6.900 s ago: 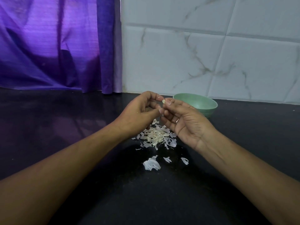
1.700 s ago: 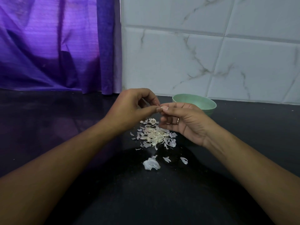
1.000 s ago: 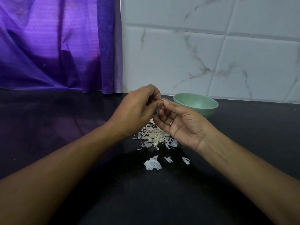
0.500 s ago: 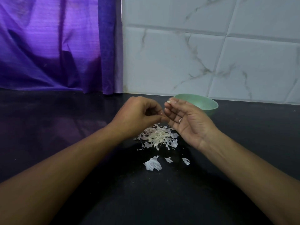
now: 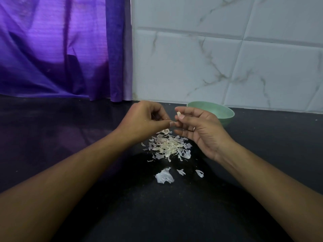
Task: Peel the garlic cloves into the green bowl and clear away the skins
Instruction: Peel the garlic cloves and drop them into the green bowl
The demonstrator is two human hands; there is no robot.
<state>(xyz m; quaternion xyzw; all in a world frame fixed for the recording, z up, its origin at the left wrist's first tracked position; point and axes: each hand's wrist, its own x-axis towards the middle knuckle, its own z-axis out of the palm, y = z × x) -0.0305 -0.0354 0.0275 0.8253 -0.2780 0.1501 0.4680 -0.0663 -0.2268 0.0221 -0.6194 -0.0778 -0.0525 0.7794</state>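
Above a black counter (image 5: 83, 137), our right hand (image 5: 201, 131) pinched a small pale garlic clove (image 5: 178, 114) between thumb and forefinger, just in front of the green bowl (image 5: 226, 119). Our left hand (image 5: 145, 119) was curled beside it, thumb pressed to forefinger (whether a shred of skin lay between them, we could not tell). Below both hands lay the heap of skins (image 5: 167, 145), with a few loose flakes (image 5: 164, 177) nearer us. We judged the clove light, firm and likely slick once bare, best held by its sides with the fingertips. The skins looked papery, near weightless and apt to scatter, better swept together than picked up singly.
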